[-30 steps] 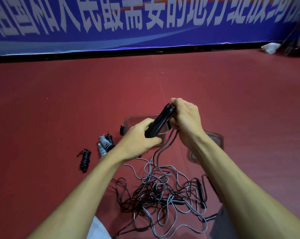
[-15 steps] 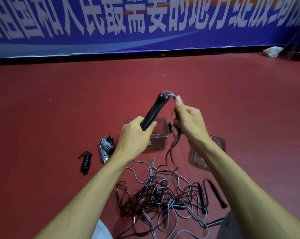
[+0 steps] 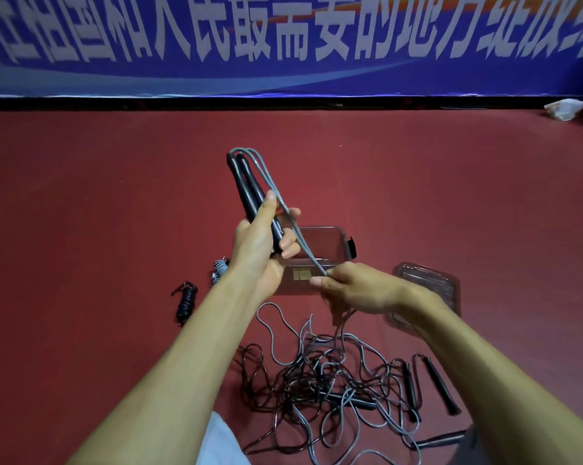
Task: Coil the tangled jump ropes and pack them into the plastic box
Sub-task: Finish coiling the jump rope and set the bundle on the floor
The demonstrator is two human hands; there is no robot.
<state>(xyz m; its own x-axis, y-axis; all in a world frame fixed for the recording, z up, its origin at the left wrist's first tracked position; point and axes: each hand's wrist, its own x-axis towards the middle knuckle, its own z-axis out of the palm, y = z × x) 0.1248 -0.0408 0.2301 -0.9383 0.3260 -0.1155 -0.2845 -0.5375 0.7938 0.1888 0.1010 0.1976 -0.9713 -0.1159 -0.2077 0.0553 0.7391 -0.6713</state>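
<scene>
**Head view: handles in the left hand, grey cord pulled taut by the right**

In the centre of the frame the left hand [image 3: 259, 243] is curled round a pair of black handles [image 3: 246, 186], held side by side and pointing up and away. A grey cord [image 3: 310, 251] loops out of their top ends and slants down to the right hand [image 3: 360, 290], which pinches it between thumb and fingertips. Below that hand the cord drops into the tangled ropes [image 3: 323, 380], a heap of black and grey strands on the red floor [image 3: 115, 196] at lower centre. Two more black handles [image 3: 439, 385] lie at the heap's right edge.

The clear plastic box [image 3: 330, 239] stands open on the floor just behind both hands, with its lid [image 3: 431, 283] lying to its right. Left of the box lie two ropes already wound up: a black coil [image 3: 186, 302] and a grey coil [image 3: 220, 268] partly hidden by the left wrist. A blue banner [image 3: 283, 45] fills the top of the frame.
</scene>
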